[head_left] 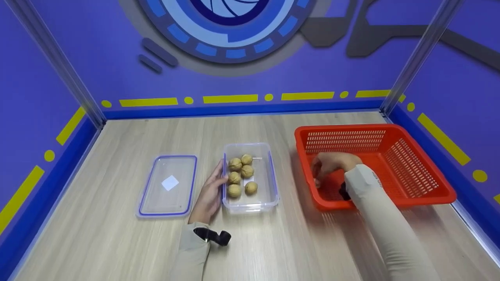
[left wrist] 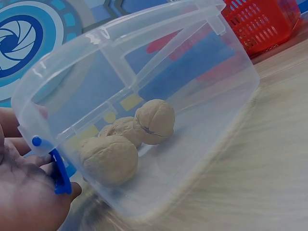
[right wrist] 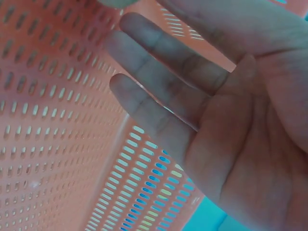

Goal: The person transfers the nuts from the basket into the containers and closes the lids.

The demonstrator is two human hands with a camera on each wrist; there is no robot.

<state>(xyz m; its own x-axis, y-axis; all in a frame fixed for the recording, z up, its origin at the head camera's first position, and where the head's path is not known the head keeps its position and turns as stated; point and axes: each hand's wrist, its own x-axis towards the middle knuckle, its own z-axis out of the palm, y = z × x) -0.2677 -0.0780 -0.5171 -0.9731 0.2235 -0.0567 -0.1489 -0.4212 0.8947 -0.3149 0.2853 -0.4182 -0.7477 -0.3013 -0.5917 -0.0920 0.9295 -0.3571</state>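
Note:
My left hand [head_left: 208, 197] holds the left side of a clear plastic box [head_left: 269, 201], its thumb at the rim. Inside sit several walnuts [head_left: 234, 178], mostly along the left side; the left wrist view shows a few of these walnuts [left wrist: 110, 159] through the wall. My right hand [head_left: 332, 163] is down inside a red plastic basket [head_left: 422, 200], close to its left wall. A sliver of a tan, rounded thing [right wrist: 118, 2], apparently a walnut, shows at its fingertips. In the right wrist view three fingers [right wrist: 154, 115] extend towards the slotted wall.
Left of the box, a clear lid [head_left: 166, 201] with a blue seal and a white square label lies flat on the wooden table [head_left: 117, 234]. Blue printed panels [head_left: 234, 86] enclose the table at the back and both sides.

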